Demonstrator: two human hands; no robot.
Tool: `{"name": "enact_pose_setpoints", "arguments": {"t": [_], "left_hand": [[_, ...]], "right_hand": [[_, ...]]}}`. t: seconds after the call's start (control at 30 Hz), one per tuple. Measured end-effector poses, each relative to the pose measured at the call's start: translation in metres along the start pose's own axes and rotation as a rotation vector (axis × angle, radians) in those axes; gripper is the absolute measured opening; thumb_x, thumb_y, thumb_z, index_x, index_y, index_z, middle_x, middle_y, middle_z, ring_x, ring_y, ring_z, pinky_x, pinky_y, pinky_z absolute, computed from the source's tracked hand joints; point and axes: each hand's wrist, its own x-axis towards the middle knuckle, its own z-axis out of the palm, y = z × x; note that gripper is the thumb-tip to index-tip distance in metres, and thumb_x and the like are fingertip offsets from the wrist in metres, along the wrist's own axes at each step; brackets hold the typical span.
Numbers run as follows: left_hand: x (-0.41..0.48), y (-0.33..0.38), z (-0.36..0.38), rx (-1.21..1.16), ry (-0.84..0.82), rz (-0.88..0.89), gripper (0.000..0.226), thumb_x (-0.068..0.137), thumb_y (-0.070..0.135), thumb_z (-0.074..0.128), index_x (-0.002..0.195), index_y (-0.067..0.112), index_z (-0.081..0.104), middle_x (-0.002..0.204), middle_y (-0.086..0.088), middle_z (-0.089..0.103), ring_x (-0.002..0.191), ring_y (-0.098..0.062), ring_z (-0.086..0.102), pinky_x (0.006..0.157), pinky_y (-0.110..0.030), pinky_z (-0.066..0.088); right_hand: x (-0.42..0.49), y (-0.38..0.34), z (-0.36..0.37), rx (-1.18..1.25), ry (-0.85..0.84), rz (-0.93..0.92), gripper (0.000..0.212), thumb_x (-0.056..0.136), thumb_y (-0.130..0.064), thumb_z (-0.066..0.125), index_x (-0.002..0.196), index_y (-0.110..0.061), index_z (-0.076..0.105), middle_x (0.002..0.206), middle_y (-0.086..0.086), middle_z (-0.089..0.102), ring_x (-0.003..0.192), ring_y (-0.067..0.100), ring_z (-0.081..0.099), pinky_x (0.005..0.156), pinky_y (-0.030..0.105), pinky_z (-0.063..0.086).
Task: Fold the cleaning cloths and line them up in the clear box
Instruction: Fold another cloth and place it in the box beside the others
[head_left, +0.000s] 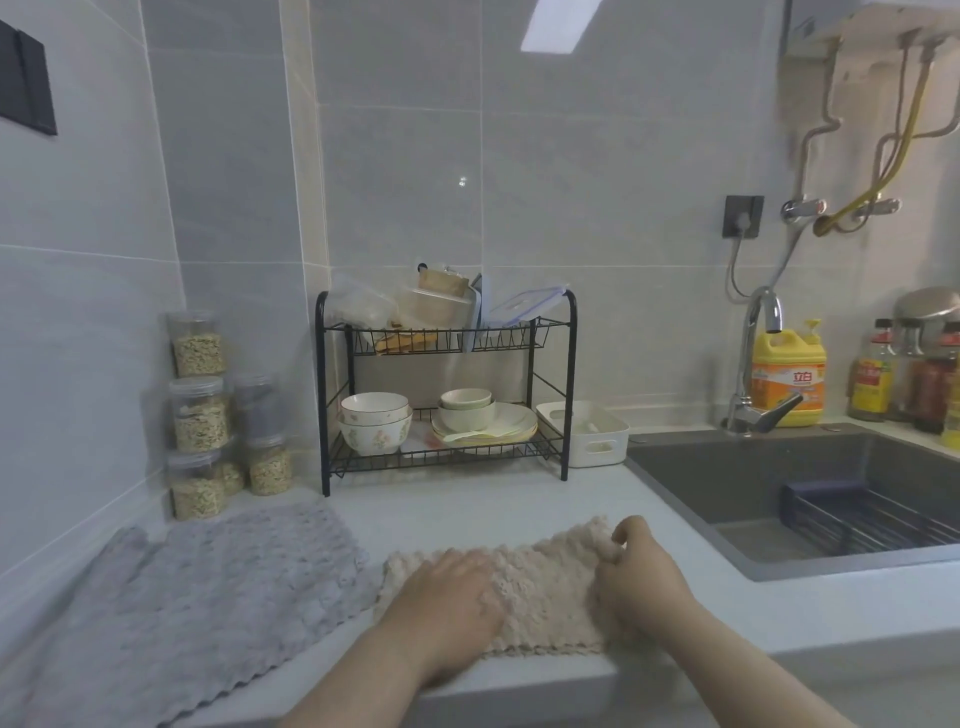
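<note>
Countertop (493, 499), lower centre: your left hand (447, 597) presses the beige cloth (545, 587) flat, right hand (636, 571) pinching its edge. Folding over probably comes next.

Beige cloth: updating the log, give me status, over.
Left hand flat on beige cloth. Right hand pinching its right edge. Cloth on counter, not boxed. Grey cloth spread at left.
</note>
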Motion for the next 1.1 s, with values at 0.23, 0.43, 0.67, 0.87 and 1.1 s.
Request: {"name": "enact_pose_setpoints", "arguments": {"t": [0.23, 0.43, 0.67, 0.87, 1.1], "left_hand": [[0.021, 0.027, 0.012, 0.113, -0.183, 0.002, 0.089, 0.074, 0.079, 0.028, 0.149, 0.043, -0.002, 0.161, -0.005, -0.007, 0.147, -0.026, -0.012, 0.115, -0.055, -0.008], [-0.006, -0.001, 0.001, 0.005, 0.044, 0.113, 0.065, 0.091, 0.065, 0.029, 0.15, 0.042, 0.013, 0.161, 0.009, 0.002, 0.148, -0.011, -0.004, 0.12, -0.041, -0.005], [-0.021, -0.047, 0.006, -0.473, 0.196, -0.201, 0.04, 0.096, 0.038, 0.041, 0.135, 0.031, 0.05, 0.139, 0.014, 0.051, 0.121, -0.007, 0.048, 0.105, -0.029, 0.038], [-0.017, -0.063, 0.002, -0.857, 0.276, -0.333, 0.038, 0.093, 0.006, 0.041, 0.119, 0.028, 0.056, 0.103, 0.011, 0.068, 0.103, -0.004, 0.06, 0.086, -0.021, 0.046], [-0.02, -0.068, 0.0, -0.797, 0.249, -0.26, 0.035, 0.083, -0.001, 0.059, 0.096, 0.031, 0.06, 0.088, 0.01, 0.068, 0.081, 0.005, 0.063, 0.069, -0.015, 0.052]], "right_hand": [[0.003, -0.016, -0.047, 0.28, -0.086, 0.089, 0.044, 0.083, 0.001, 0.044, 0.119, -0.024, 0.042, 0.081, 0.022, 0.064, 0.042, 0.02, 0.042, 0.035, 0.02, 0.03], [0.007, -0.04, -0.057, 0.2, -0.063, -0.025, 0.027, 0.091, -0.011, 0.041, 0.115, -0.022, 0.044, 0.076, 0.009, 0.056, 0.052, 0.019, 0.046, 0.035, 0.02, 0.032], [0.012, -0.079, -0.02, 0.21, -0.157, -0.133, 0.031, 0.087, -0.018, 0.048, 0.117, -0.024, 0.046, 0.097, 0.019, 0.065, 0.055, 0.025, 0.055, 0.04, 0.021, 0.036], [-0.003, -0.116, 0.037, 0.193, -0.34, -0.106, 0.042, 0.082, -0.01, 0.051, 0.123, -0.021, 0.044, 0.093, 0.012, 0.059, 0.055, 0.017, 0.049, 0.045, 0.02, 0.033], [-0.014, -0.121, 0.07, 0.216, -0.369, -0.021, 0.045, 0.082, -0.012, 0.054, 0.126, -0.021, 0.048, 0.1, 0.011, 0.06, 0.081, 0.02, 0.058, 0.063, 0.026, 0.046]]}}
